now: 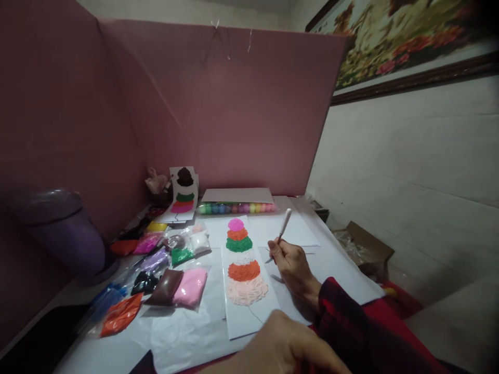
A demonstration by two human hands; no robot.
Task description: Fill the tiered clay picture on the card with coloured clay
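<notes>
My right hand is closed around a clay tool with a white handle and a thin metal tip. The tip points down beside the right edge of a white card. Layers of textured clay are stacked on this card: a magenta top, orange, green, white, orange again, and a wide pale pink layer at the bottom. Below it runs a thin drawn line. My left hand is large in the foreground at the card's lower edge. Its fingertips are out of sight, so its grip is unclear.
Bags of coloured clay, among them pink, brown and orange, lie to the left. Behind them leans another layered card. A clay set lies at the back, a purple bin far left, a cardboard box right.
</notes>
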